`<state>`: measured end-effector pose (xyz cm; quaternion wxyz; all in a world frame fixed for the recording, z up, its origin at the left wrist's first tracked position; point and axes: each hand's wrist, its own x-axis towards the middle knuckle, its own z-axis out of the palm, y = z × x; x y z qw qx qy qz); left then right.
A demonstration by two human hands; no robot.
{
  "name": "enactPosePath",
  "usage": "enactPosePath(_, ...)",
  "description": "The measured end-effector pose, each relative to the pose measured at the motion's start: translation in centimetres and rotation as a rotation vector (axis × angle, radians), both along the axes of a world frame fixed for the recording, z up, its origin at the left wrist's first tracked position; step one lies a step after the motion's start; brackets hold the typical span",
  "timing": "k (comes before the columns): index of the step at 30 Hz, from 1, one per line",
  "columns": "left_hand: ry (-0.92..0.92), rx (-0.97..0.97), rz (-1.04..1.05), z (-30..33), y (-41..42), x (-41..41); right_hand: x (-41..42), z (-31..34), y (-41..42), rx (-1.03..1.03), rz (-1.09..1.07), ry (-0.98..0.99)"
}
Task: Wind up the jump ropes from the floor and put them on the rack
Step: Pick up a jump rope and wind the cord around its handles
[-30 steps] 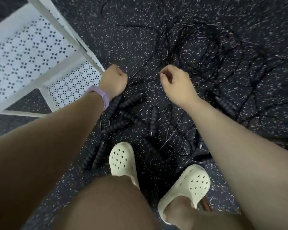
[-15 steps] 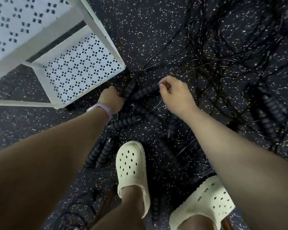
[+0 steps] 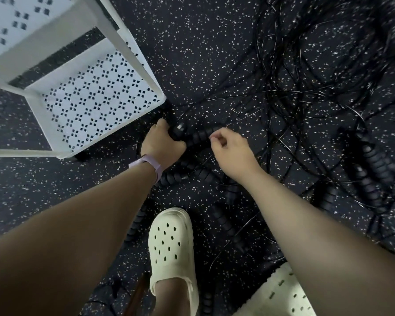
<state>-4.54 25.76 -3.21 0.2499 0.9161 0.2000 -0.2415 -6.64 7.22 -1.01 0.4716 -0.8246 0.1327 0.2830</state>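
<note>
The jump ropes point(image 3: 290, 115) lay in a black tangle across the speckled floor point(image 3: 203, 53), thin cords looping over one another toward the upper right and ribbed black handles scattered nearer the feet. One handle point(image 3: 179, 131) stood up from the person's left hand point(image 3: 162, 144), whose grip was clamped round it just off the corner of the rack. A second ribbed handle point(image 3: 201, 136) lay on the floor between the two hands. The right hand point(image 3: 232, 151) hovered just beside it with fingers curled and thumb meeting forefinger; whether that grip pinched a cord could not be told. More handles point(image 3: 374, 169) lay in a row well to the right, and another point(image 3: 226, 226) near the front of the shoe. The white rack point(image 3: 132, 62) stood at the upper left, its patterned, perforated lower shelf point(image 3: 94, 103) bare. A lilac wristband point(image 3: 152, 165) circled the left wrist. One cream clog point(image 3: 171, 245) stood below the hands, and a second point(image 3: 281, 295) showed at the bottom edge, partly hidden by the right arm.
</note>
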Motion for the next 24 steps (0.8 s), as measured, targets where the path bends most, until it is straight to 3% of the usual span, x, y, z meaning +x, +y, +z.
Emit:
enactPosePath(5,-0.124,-0.081,0.057,1.6,-2.9,-2.4,0.1,0.4,0.9,0.114,-0.079,0.143)
enactPosePath(11,-0.25,-0.237,0.021,2.8,-6.8,-6.3,0.0,1.2,0.7,0.077,-0.098,0.216)
enactPosePath(19,-0.341,-0.282,-0.091,4.1,-4.9,-6.8,-0.6,3.6,-2.1,0.218,-0.237,0.385)
enactPosePath(21,-0.347,-0.257,0.013,4.5,-4.1,-6.1,-0.2,5.1,-3.3,0.297,-0.316,0.429)
enactPosePath(24,-0.272,-0.208,0.204,5.7,-3.2,-4.5,0.0,7.5,-5.9,0.231,-0.293,0.454)
